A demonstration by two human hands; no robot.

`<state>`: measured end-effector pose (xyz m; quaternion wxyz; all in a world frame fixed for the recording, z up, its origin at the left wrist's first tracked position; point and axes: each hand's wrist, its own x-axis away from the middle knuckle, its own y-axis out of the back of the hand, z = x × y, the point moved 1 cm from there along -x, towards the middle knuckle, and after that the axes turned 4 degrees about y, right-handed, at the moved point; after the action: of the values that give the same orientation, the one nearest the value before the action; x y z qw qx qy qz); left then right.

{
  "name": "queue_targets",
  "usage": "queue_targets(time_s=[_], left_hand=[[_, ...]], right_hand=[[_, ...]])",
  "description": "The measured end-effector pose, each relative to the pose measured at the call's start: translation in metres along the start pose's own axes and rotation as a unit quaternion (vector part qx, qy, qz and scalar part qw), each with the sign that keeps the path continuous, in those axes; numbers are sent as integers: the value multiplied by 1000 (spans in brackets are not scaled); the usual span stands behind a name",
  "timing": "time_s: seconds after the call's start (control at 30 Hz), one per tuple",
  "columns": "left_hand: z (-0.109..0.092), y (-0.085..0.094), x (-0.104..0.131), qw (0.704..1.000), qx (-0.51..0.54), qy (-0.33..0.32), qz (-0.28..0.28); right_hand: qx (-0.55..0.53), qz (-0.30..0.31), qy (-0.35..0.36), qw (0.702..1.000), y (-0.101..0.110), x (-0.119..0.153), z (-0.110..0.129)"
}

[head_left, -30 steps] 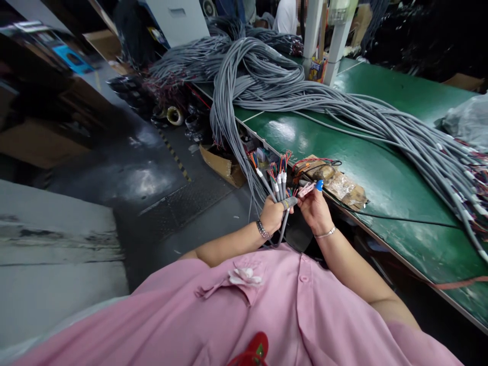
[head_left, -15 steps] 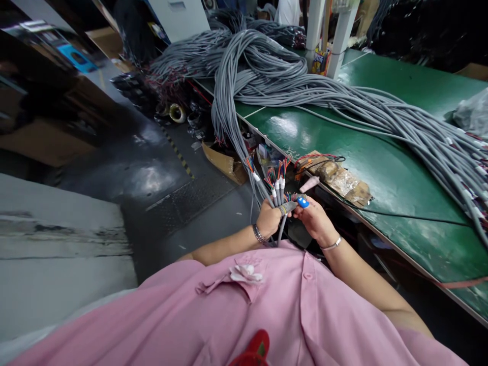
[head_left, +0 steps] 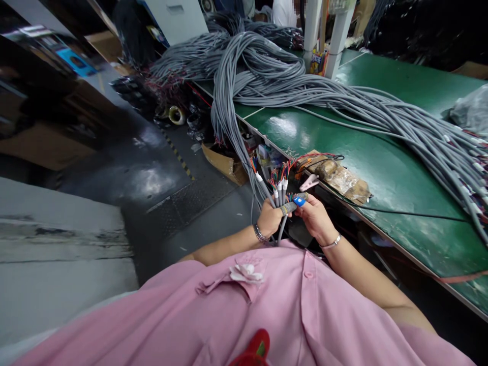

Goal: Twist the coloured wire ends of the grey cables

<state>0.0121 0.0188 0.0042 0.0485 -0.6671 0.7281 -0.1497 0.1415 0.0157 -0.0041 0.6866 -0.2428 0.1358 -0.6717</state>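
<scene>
Grey cables [head_left: 280, 195] are clamped in the left hand [head_left: 268, 219]. Immediately beside it, the right hand [head_left: 314, 218] has thumb and forefinger together at coloured wire ends [head_left: 290, 196]; grip on them is unclear.

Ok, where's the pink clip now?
Head view, right of centre: the pink clip is at the near edge of the green table, beyond the right hand, beside the wrapped brown block.

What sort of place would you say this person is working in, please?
Probably a cable workshop or factory: grey cables lie bundled across a green worktable, the left hand holds several with coloured wires fanning from their ends, and a black-and-yellow stripe marks the floor.
</scene>
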Motion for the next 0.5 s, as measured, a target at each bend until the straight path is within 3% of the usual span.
queue_targets(time_s=[0.5], left_hand=[[4,-1,0,999,-1,10,-42]], right_hand=[[-30,-17,13,999,0,2,-8]])
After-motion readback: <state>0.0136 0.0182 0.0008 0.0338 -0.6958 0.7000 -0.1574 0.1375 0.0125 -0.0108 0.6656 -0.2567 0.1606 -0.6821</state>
